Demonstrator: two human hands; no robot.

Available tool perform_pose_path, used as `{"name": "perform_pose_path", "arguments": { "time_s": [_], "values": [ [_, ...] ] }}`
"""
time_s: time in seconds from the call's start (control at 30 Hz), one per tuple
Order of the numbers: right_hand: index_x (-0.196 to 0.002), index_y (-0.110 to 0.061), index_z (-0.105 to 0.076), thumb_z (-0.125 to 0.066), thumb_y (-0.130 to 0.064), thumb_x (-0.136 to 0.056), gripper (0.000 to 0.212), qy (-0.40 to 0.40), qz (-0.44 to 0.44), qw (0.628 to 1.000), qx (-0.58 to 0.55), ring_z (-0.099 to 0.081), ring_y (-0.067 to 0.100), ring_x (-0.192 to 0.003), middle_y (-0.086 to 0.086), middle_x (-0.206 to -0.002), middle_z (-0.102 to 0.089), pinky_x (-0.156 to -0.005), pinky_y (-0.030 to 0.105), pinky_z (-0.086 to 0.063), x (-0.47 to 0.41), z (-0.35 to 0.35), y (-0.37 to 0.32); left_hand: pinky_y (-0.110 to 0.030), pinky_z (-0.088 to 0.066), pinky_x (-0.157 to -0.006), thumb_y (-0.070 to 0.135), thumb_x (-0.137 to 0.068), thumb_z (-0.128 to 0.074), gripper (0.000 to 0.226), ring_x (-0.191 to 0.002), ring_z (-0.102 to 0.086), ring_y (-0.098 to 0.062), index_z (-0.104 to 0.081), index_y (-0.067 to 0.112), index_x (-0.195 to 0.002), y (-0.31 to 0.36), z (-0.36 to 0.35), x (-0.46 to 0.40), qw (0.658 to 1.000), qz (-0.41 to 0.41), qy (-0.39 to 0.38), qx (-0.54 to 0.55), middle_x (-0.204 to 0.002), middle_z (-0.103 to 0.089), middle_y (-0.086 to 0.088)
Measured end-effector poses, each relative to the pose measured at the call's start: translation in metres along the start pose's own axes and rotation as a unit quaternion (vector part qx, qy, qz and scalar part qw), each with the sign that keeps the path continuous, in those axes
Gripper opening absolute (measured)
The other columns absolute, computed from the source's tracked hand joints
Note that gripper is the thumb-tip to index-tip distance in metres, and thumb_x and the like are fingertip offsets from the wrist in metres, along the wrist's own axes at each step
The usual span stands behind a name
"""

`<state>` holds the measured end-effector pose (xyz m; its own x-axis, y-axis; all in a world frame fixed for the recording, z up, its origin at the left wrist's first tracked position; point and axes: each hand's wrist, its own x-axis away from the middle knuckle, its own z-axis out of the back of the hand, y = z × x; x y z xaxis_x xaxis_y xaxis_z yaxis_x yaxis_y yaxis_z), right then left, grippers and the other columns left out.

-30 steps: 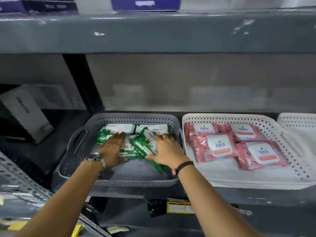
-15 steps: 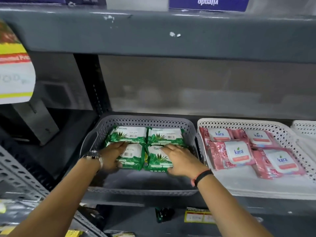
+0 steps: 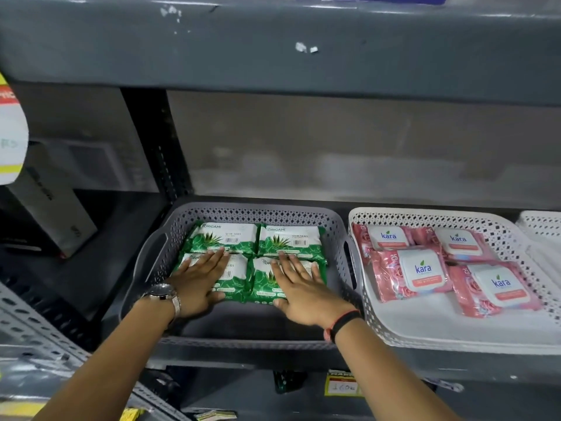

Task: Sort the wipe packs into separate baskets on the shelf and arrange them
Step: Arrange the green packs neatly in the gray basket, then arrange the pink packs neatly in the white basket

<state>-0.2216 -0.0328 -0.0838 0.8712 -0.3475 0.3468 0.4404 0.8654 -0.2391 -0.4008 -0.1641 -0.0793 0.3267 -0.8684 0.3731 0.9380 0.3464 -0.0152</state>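
Shelf (image 3: 273,358): holds both baskets side by side.
White basket (image 3: 394,335): four pink packs (image 3: 423,275), unchanged.
Grey basket (image 3: 243,329): four green packs (image 3: 288,238), same two-by-two grid.
Left hand (image 3: 197,278): now flat, fingers spread, on front-left pack.
Right hand (image 3: 303,290): likewise flattened on front-right pack, seemingly pressing, gripping nothing.

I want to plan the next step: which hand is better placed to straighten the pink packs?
Probably the right hand: it lies nearest the white basket holding the pink Kara packs; the left hand is farther.
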Motion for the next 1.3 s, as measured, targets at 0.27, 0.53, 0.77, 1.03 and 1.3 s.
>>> {"name": "perform_pose_path", "arguments": {
  "time_s": [0.27, 0.53, 0.77, 1.03, 1.3],
  "values": [
    [-0.146, -0.012, 0.001, -0.013, -0.043, -0.098, 0.059, 0.143, -0.057, 0.988, -0.035, 0.012, 0.022, -0.144, 0.009, -0.157, 0.010, -0.110, 0.043, 0.015, -0.023, 0.014, -0.007, -0.033, 0.003, -0.112, 0.030, -0.099, -0.027, 0.050, -0.139, 0.003, -0.016, -0.010, 0.010, -0.142, -0.004, 0.015, -0.019, 0.966, 0.013, 0.170, 0.197, -0.153, -0.002, -0.006],
    [-0.146, -0.009, 0.005, -0.011, -0.041, -0.098, 0.060, 0.118, -0.109, 0.986, -0.037, 0.016, 0.020, -0.144, 0.007, -0.157, 0.014, -0.115, 0.046, 0.014, -0.051, 0.005, -0.007, -0.031, 0.007, -0.113, 0.038, -0.099, -0.013, 0.055, -0.139, 0.010, -0.015, 0.010, 0.013, -0.142, 0.006, -0.001, -0.051, 0.985, 0.051, 0.126, 0.103, -0.153, 0.012, -0.005],
    [-0.146, -0.009, 0.006, -0.012, -0.040, -0.098, 0.059, 0.117, -0.102, 0.987, -0.034, 0.018, 0.020, -0.143, 0.007, -0.157, 0.015, -0.115, 0.045, 0.014, -0.056, 0.001, -0.005, -0.029, 0.006, -0.113, 0.037, -0.099, -0.011, 0.054, -0.139, 0.011, -0.013, 0.013, 0.013, -0.141, 0.008, -0.003, -0.053, 0.990, 0.037, 0.115, 0.074, -0.153, 0.015, -0.004],
    [-0.146, -0.010, -0.010, -0.020, -0.036, -0.099, 0.054, 0.259, -0.026, 0.963, -0.074, -0.004, 0.021, -0.145, 0.009, -0.157, -0.008, -0.112, 0.037, 0.010, -0.013, 0.052, 0.029, -0.029, 0.003, -0.112, 0.035, -0.099, -0.017, 0.054, -0.139, 0.004, -0.013, 0.003, 0.010, -0.143, 0.033, 0.029, -0.041, 0.973, 0.014, 0.180, 0.143, -0.154, 0.006, -0.006],
    [-0.131, -0.011, -0.047, -0.049, -0.008, -0.092, 0.039, 0.336, -0.138, 0.926, -0.106, -0.045, 0.027, -0.128, 0.012, -0.140, -0.049, -0.107, 0.033, -0.035, 0.122, 0.091, 0.186, -0.030, -0.009, -0.113, 0.033, -0.095, -0.040, 0.059, -0.139, -0.014, -0.022, -0.015, 0.008, -0.142, 0.200, 0.073, -0.054, 0.942, -0.155, 0.253, 0.160, -0.152, -0.018, -0.012]
  ]
}}
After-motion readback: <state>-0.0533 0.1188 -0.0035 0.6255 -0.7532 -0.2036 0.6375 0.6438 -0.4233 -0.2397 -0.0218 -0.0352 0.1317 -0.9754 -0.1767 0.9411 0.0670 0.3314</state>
